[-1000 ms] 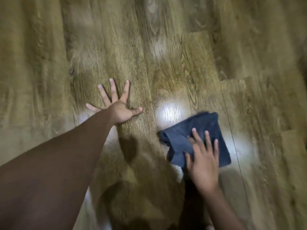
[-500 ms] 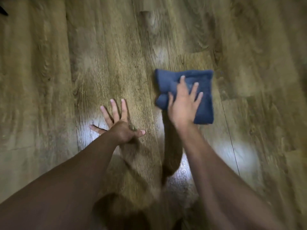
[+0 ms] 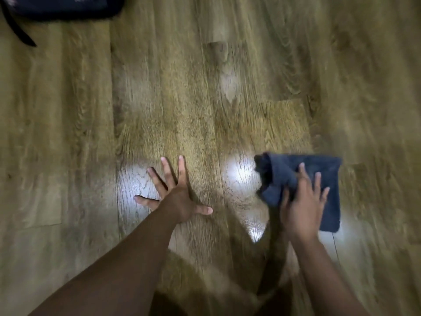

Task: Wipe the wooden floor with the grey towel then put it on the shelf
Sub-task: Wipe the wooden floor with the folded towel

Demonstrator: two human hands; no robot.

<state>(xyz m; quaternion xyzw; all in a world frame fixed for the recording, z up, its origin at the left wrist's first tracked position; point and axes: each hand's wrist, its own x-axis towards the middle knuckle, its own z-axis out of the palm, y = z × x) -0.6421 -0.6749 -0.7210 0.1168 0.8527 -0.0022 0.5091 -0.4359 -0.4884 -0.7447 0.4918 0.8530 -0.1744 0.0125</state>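
On wooden floor [image 3: 205, 99], right hand [image 3: 300, 210] presses grey towel [image 3: 328, 179] (folded, bunched leftward).

We find the left hand [image 3: 176, 199] flat on the wooden floor [image 3: 205, 99], fingers spread, near the middle of the view. To its right, apart from it, the towel [image 3: 319, 179] lies folded on the floor with the right hand [image 3: 300, 206] on top of it. A bag [image 3: 57, 8] sits at the far left corner, its strap [image 3: 17, 30] trailing nearer.
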